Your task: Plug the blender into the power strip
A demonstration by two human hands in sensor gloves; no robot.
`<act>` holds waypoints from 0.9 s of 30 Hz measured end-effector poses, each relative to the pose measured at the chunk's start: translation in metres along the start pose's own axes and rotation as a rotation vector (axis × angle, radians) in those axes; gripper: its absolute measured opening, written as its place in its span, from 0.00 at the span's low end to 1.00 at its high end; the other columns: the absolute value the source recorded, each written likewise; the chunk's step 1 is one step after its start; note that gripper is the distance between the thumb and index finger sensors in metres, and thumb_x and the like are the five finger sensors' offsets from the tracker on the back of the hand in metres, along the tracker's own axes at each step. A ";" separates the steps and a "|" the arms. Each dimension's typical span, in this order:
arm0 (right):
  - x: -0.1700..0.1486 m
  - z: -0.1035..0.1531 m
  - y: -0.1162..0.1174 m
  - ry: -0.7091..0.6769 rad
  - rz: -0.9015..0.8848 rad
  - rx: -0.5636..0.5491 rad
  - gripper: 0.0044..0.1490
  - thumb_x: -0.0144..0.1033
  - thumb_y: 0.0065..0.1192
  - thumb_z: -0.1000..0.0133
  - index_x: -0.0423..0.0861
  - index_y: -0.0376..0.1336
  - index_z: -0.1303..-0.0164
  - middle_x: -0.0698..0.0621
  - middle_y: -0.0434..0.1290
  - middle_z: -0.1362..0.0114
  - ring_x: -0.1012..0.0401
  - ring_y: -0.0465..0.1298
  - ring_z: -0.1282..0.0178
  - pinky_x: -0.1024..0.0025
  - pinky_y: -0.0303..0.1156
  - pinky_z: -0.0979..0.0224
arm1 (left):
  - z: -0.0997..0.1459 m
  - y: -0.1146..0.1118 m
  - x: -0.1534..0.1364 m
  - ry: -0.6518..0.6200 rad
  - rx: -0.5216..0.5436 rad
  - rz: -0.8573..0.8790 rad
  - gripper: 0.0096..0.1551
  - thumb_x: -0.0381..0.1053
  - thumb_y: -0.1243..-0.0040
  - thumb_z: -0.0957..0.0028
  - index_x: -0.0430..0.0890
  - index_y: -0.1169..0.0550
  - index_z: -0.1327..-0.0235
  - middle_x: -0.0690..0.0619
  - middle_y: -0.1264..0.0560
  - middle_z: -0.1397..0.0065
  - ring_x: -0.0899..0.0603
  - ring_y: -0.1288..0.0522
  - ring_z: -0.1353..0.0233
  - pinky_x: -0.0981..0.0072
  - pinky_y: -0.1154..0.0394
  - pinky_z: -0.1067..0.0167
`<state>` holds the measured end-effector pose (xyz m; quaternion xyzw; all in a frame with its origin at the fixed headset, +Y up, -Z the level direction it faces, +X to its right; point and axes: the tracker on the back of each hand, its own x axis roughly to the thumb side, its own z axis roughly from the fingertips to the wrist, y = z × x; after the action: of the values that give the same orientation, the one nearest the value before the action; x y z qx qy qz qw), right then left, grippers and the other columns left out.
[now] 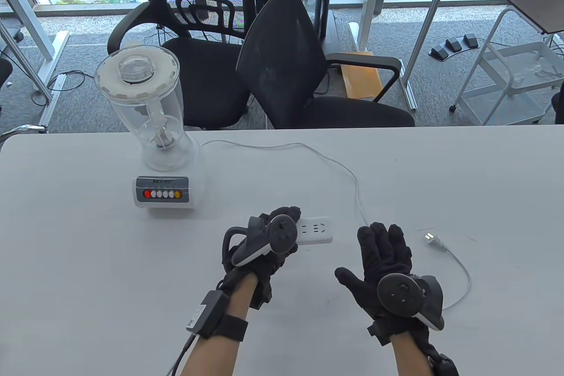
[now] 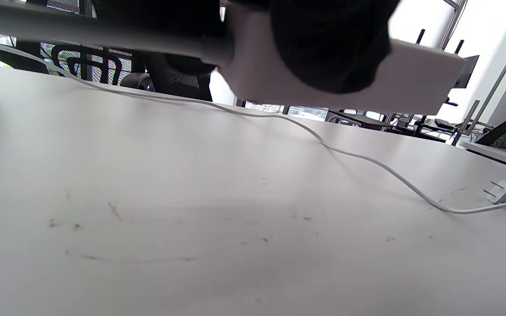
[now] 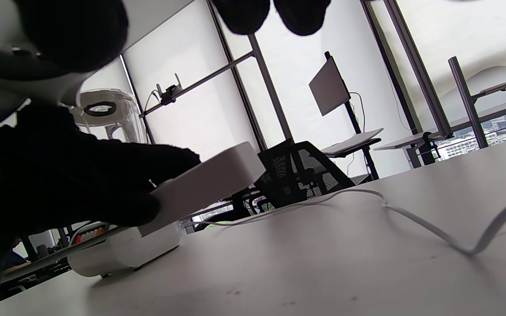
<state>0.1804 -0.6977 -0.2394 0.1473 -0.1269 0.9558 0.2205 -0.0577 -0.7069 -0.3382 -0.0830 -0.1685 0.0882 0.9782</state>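
Observation:
A white blender (image 1: 154, 138) with a clear jar stands at the table's back left. Its white cord (image 1: 357, 182) runs right, then loops forward to a two-pin plug (image 1: 432, 239) lying loose on the table, right of my right hand. My left hand (image 1: 286, 224) grips the left end of a white power strip (image 1: 315, 231); the wrist views show the power strip (image 2: 411, 83) (image 3: 209, 184) held above the tabletop. My right hand (image 1: 363, 252) is open, fingers spread, empty, between the strip and the plug (image 2: 501, 193).
The grey table (image 1: 88, 261) carries only these things. Two black office chairs (image 1: 286, 63) stand just behind its far edge. The cord (image 3: 411, 217) lies across the surface right of the strip.

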 end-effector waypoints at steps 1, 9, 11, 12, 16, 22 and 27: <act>0.000 0.000 0.000 0.002 0.001 -0.001 0.62 0.62 0.56 0.44 0.32 0.41 0.14 0.25 0.42 0.16 0.23 0.37 0.22 0.15 0.46 0.36 | -0.001 -0.002 0.002 -0.005 -0.011 -0.002 0.50 0.54 0.34 0.58 0.57 0.42 0.19 0.58 0.40 0.14 0.38 0.29 0.23 0.40 0.32 0.22; -0.003 0.000 -0.002 0.016 -0.010 -0.009 0.62 0.62 0.56 0.44 0.32 0.41 0.14 0.25 0.42 0.16 0.23 0.37 0.22 0.15 0.47 0.36 | -0.005 -0.044 0.016 -0.056 -0.092 -0.082 0.50 0.56 0.33 0.59 0.56 0.40 0.20 0.58 0.37 0.15 0.39 0.27 0.25 0.41 0.29 0.24; -0.004 0.000 -0.002 0.020 -0.018 -0.008 0.62 0.61 0.56 0.44 0.32 0.42 0.14 0.25 0.42 0.16 0.23 0.37 0.22 0.15 0.47 0.36 | -0.006 -0.055 0.018 -0.070 -0.131 -0.086 0.50 0.56 0.33 0.59 0.56 0.40 0.20 0.58 0.37 0.15 0.39 0.26 0.25 0.41 0.29 0.24; -0.004 0.000 -0.002 0.021 -0.019 -0.008 0.62 0.61 0.56 0.44 0.32 0.42 0.14 0.25 0.42 0.16 0.23 0.37 0.22 0.15 0.47 0.36 | -0.006 -0.059 0.018 -0.067 -0.137 -0.093 0.50 0.56 0.33 0.59 0.56 0.39 0.20 0.58 0.36 0.15 0.39 0.26 0.25 0.41 0.29 0.24; -0.004 0.000 -0.001 0.022 -0.027 -0.005 0.62 0.61 0.55 0.44 0.32 0.42 0.14 0.25 0.42 0.16 0.23 0.38 0.22 0.15 0.47 0.36 | -0.007 -0.067 0.019 -0.049 -0.180 -0.107 0.51 0.55 0.34 0.57 0.55 0.42 0.19 0.56 0.38 0.15 0.39 0.28 0.25 0.38 0.34 0.24; -0.004 0.000 0.000 0.024 -0.035 0.003 0.62 0.61 0.55 0.44 0.32 0.42 0.14 0.25 0.43 0.16 0.23 0.38 0.22 0.15 0.48 0.36 | -0.005 -0.072 0.020 -0.024 -0.172 -0.167 0.53 0.56 0.35 0.56 0.57 0.46 0.18 0.58 0.39 0.14 0.41 0.30 0.24 0.36 0.35 0.24; -0.003 0.000 0.001 0.021 -0.038 0.010 0.61 0.61 0.55 0.43 0.32 0.42 0.14 0.25 0.43 0.16 0.23 0.38 0.22 0.16 0.48 0.36 | -0.002 -0.073 0.023 -0.022 -0.174 -0.196 0.52 0.56 0.35 0.55 0.58 0.48 0.19 0.57 0.42 0.12 0.38 0.32 0.21 0.36 0.36 0.23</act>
<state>0.1824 -0.7000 -0.2405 0.1406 -0.1170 0.9536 0.2391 -0.0256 -0.7730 -0.3185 -0.1499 -0.1938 -0.0218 0.9693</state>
